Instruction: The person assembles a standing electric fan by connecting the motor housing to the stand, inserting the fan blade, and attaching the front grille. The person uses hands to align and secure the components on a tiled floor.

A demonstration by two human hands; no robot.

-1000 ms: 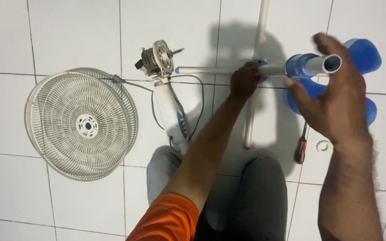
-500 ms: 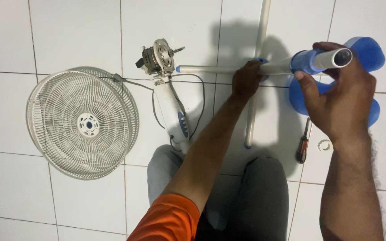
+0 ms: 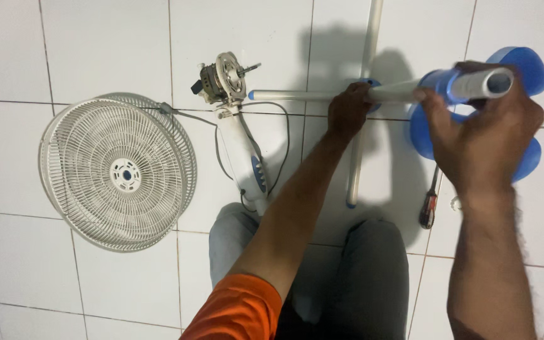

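Observation:
My left hand [image 3: 348, 108] presses down on the hub of a white cross-shaped fan base [image 3: 297, 96] on the tiled floor. From that hub a white stand pole [image 3: 487, 82] rises toward the camera, with a translucent blue collar [image 3: 439, 83] around it. My right hand [image 3: 483, 132] is wrapped around the pole and collar near its upper end. Blue fan blades [image 3: 524, 63] lie on the floor behind my right hand, partly hidden.
A white fan grille [image 3: 119, 171] lies at the left. A bare fan motor [image 3: 221, 79] with its white neck housing [image 3: 245, 157] and cable lies in the middle. A screwdriver [image 3: 428, 204] lies at the right. My knees [image 3: 310, 264] are at the bottom.
My right hand went from spread fingers beside the pole to a closed grip on it. The pole's upper end has tilted to the right. My left hand has stayed on the hub.

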